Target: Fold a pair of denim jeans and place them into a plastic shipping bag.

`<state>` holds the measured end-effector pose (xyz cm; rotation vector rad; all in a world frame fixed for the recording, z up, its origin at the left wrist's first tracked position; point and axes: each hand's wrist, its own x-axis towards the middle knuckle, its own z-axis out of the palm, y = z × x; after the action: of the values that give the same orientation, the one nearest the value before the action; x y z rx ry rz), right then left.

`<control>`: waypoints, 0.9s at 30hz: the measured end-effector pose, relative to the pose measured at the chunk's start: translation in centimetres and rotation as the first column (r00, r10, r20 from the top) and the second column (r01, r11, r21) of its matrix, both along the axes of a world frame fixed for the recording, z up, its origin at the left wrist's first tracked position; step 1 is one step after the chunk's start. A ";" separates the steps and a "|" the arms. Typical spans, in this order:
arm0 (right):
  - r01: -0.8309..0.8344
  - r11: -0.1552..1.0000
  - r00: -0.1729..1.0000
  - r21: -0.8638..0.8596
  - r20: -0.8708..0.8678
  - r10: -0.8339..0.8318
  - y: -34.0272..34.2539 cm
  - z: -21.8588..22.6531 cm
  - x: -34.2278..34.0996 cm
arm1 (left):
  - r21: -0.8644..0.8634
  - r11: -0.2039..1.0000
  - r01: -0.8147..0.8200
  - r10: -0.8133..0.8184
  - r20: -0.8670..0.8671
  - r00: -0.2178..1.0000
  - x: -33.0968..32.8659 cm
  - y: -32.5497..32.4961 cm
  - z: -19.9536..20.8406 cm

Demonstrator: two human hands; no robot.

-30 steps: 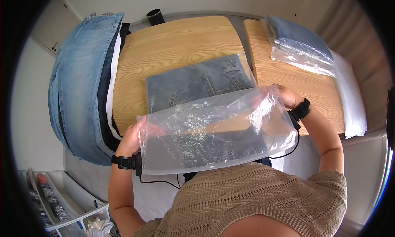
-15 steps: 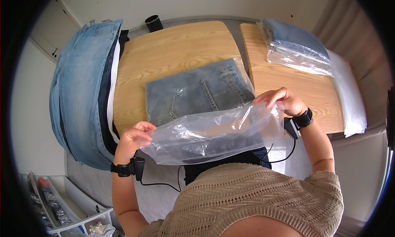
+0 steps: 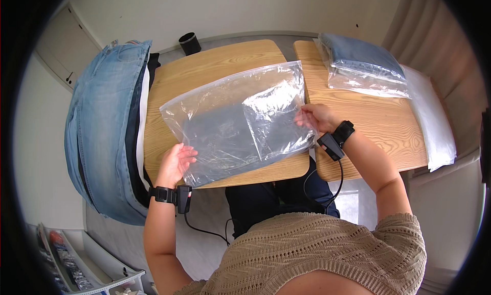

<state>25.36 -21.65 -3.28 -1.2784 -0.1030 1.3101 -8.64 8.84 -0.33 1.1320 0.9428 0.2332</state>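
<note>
While lying across the wooden tabletop [image 3: 220, 57], clear bag [image 3: 276, 103]: spread wide and set at a slant, right end farther off than left; wrinkled, glossy, with bright glare toward the right half.
Closure strip [image 3: 232, 78]: running pale along the bag's far edge.
Grey-blue fabric [image 3: 220, 126]: showing through the bag; whether inside or underneath, cannot tell.
Left hand [image 3: 176, 162]: placed at the bag's near left corner, palm turned inward, fingers loosely spread against or just beside the film.
Right hand [image 3: 316, 118]: set at the bag's right edge, fingers slightly bent, fingertips hard to make out against shiny plastic; whether pinching the film or merely touching, cannot tell.
Wrist straps [image 3: 164, 194]: black, fastened one to each wrist, each bearing a small dark box with a trailing cable.
Light-blue jeans [image 3: 105, 131]: draped along the tabletop's left side, over dark and white layers.
Second tabletop [image 3: 378, 113]: standing to the right, across a narrow gap.
Bagged jeans [image 3: 365, 57]: folded, blue, lying on the second tabletop's far part.
Whitish plastic stack [image 3: 432, 123]: laid flat along the right end, just beside the bagged jeans.
Black bin [image 3: 190, 44]: standing on the floor beyond the tabletop.
Grey storage box [image 3: 110, 264]: at lower left, divided into compartments, holding plastic-wrapped goods.
Knitted top [image 3: 317, 249]: beige, worn above dark trousers [image 3: 281, 195].
</note>
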 end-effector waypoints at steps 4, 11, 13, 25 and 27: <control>0.015 0.996 0.999 0.090 0.032 -0.018 -1.6 0.9 -1.2 | 0.032 0.999 0.033 -0.036 0.092 0.995 -0.8 -0.2 0.1; 0.190 0.981 0.765 0.045 0.619 -0.177 -8.2 4.3 -7.3 | 0.522 0.836 -0.169 0.084 0.183 0.980 -5.7 -5.2 1.6; 0.157 0.987 0.761 0.024 0.634 -0.136 -9.2 3.4 -9.1 | 0.622 0.772 -0.132 0.137 0.040 0.990 -7.1 -6.5 0.2; 0.422 0.872 0.740 0.250 0.460 -0.490 -6.7 0.7 -11.6 | 0.431 0.806 -0.405 0.232 0.400 0.887 -4.5 -9.1 -3.1; 0.487 0.806 0.722 0.337 0.365 -0.588 -6.8 0.3 -11.1 | 0.325 0.825 -0.462 0.311 0.421 0.852 -4.0 -9.7 -2.6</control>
<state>14.25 -28.42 -3.02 -1.2731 -0.1800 0.4575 -12.65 -0.83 -2.98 1.2167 0.8127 0.9904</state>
